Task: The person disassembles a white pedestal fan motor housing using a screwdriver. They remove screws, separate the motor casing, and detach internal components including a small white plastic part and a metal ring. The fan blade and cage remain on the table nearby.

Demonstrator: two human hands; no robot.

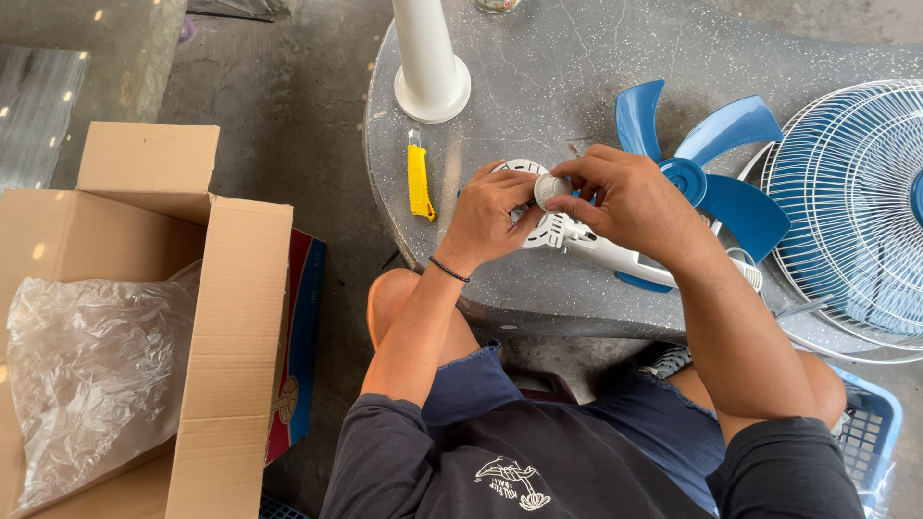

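Clearly the largest thing was the grey stone table [577, 58], rounded at its near edge and filling the upper middle and right of the view. At nine o'clock from the hands, on the concrete floor, stood an open cardboard box [236, 317] with crumpled clear plastic wrap [91, 365] inside it. At three o'clock a white wire fan guard [856, 202] lay flat, overhanging the table's right side. Between the guard and the hands, at about two o'clock, rested a blue fan blade [716, 163] with its hub up. At eleven o'clock a white pole base [431, 67] stood upright on the tabletop. At five o'clock, low by the person's right knee, a blue plastic basket [870, 423] showed its corner.

At the centre lay the white fan motor housing [586, 245], on its side on the table, its round vented face towards ten o'clock and its neck running off towards four o'clock. The left hand [488, 216] was curled over the vented face, fingers bent and pressing down on it. The right hand [630, 197] pinched a small round white cap [550, 187] between thumb and fingertips, just above the housing and touching the left hand's fingers.

Smallest, at nine o'clock just beside the left hand, lay a yellow utility knife [418, 181], lengthwise on the table.
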